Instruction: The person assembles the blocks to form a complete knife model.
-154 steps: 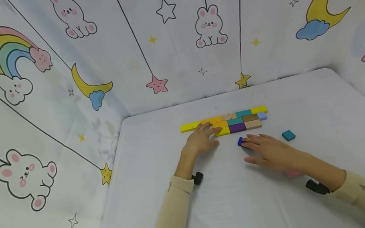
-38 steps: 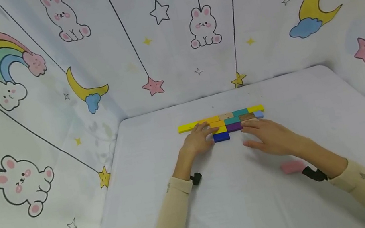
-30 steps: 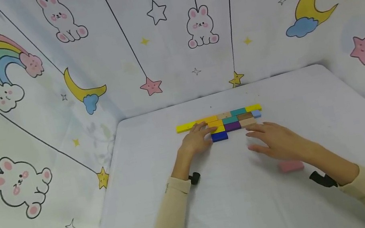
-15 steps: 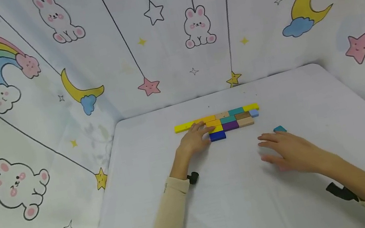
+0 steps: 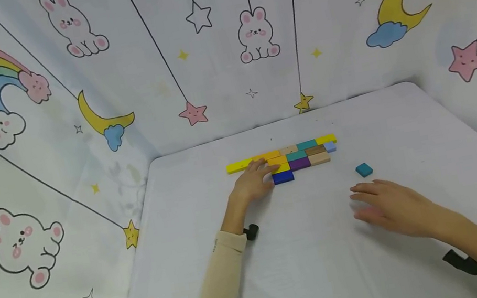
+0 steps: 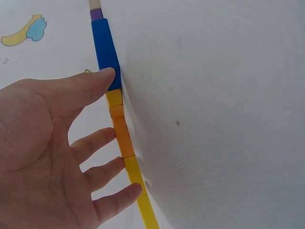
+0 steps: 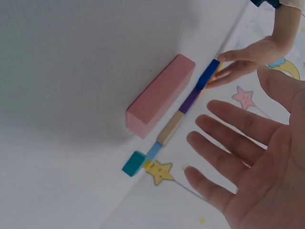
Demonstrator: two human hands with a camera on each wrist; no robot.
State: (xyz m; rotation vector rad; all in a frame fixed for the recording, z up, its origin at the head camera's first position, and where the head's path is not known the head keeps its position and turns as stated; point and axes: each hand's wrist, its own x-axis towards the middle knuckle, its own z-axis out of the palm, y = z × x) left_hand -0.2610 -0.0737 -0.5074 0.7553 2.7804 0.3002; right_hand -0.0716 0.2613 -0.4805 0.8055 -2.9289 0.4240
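Flat coloured wooden blocks lie edge to edge in several rows on the table, among them a purple block [image 5: 299, 163] and a tan block [image 5: 319, 158]. A dark blue block [image 5: 283, 177] forms the front row at the left. My left hand [image 5: 251, 183] rests at the left end of the rows, thumb at the blue block and spread fingers along the yellow and orange blocks. My right hand [image 5: 397, 206] hovers with fingers extended, holding nothing. Near it lies a pink block [image 7: 161, 95], mostly hidden by the hand in the head view. Beyond its fingertips sits a small teal block [image 5: 364, 169].
The white-covered table [image 5: 325, 261] meets a printed cloth wall [image 5: 226, 76] behind the blocks, and another cloth side stands at the left. Black wrist cameras sit on both forearms.
The dark blue block, earlier under my right hand, now sits against the front of the rows. My right hand has moved right and nearer, uncovering the teal block. The left hand stays put.
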